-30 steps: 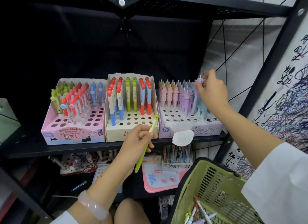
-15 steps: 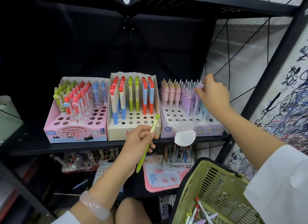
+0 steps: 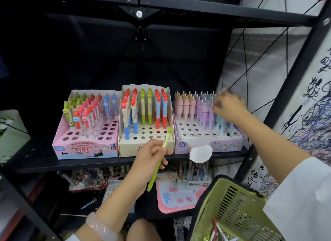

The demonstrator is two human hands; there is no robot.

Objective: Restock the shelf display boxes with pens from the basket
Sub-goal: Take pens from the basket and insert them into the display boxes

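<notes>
Three display boxes stand on the black shelf: a pink eraser box (image 3: 86,149) at left, a cream box (image 3: 129,147) in the middle and a lilac unicorn box (image 3: 223,145) at right, each with empty holes in its front rows. My left hand (image 3: 148,158) grips a green pen (image 3: 157,167) in front of the cream box, cap end up. My right hand (image 3: 229,106) reaches into the back right of the unicorn box, its blurred fingers pinching the top of a pale unicorn pen (image 3: 223,90). The green basket (image 3: 232,205) hangs at lower right with several pens inside.
A white paper tag (image 3: 200,153) hangs from the shelf edge. The lower shelf holds more pen boxes and a pink drawing board (image 3: 172,199). A black upright post (image 3: 286,90) and scribbled test paper (image 3: 313,115) bound the right side. An upper shelf (image 3: 161,9) runs overhead.
My right hand has come down and slightly left with its pen, from above the unicorn pens to among their tops. My left hand and the green pen have stayed put.
</notes>
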